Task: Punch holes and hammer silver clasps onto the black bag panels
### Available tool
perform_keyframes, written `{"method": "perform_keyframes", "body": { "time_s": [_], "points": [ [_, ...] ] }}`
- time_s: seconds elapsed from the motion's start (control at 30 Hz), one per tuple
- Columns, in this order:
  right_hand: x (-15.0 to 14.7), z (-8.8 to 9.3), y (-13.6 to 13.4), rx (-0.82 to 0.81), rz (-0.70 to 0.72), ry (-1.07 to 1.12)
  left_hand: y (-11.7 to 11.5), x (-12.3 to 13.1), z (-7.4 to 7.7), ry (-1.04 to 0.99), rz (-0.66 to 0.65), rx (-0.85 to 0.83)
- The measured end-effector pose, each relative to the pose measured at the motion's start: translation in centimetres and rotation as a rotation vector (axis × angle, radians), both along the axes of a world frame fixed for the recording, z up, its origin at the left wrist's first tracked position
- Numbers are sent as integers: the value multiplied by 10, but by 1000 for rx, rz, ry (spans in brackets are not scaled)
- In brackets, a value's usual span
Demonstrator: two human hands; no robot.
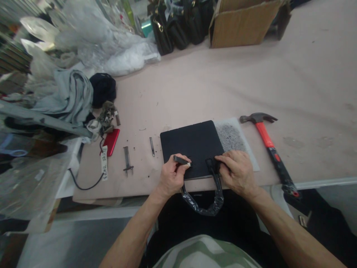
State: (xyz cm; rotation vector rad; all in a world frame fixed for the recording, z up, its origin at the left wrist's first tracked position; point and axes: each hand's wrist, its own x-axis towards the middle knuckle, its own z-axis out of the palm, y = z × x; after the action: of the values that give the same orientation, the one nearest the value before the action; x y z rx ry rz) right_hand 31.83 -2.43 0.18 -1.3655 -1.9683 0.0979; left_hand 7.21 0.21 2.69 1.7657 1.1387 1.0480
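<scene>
A flat black bag panel (192, 139) lies on the table in front of me, with a plastic-wrapped handle (208, 210) looping over the near table edge. My left hand (173, 175) is closed around a dark pen-like tool (180, 160), its pale tip low over the panel near the handle's left end. Over the panel's right edge, my right hand (237, 171) has its fingers curled together. Its index fingertip touches the panel beside the handle's right end tab (209, 163). Whether a small piece sits in those fingers is hidden.
A claw hammer (267, 143) lies at right, beside a speckled white board (232, 137) partly under the panel. To the left are a small metal punch (152, 146), a pronged tool (127, 160) and a red case (112, 142). Black bags (178, 31) and a cardboard box (240, 29) stand behind.
</scene>
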Motion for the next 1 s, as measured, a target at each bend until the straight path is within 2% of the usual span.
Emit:
{"method": "perform_keyframes", "body": {
  "time_s": [0.1,0.27,0.5,0.77,0.87,1.0],
  "points": [
    [0,0,0,-5,-4,3,0,3,-1,73,-5,131],
    [1,3,-1,-22,13,17,-1,7,-3,88,29,188],
    [13,12,-4,-186,102,134,-7,10,-6,172,81,285],
    [16,19,-11,-199,120,150,-8,9,-13,185,15,387],
    [22,20,-16,-186,55,174,-7,9,-13,189,-7,402],
    [54,20,-17,-89,-200,111,-5,9,-11,166,-28,381]
  ]
}}
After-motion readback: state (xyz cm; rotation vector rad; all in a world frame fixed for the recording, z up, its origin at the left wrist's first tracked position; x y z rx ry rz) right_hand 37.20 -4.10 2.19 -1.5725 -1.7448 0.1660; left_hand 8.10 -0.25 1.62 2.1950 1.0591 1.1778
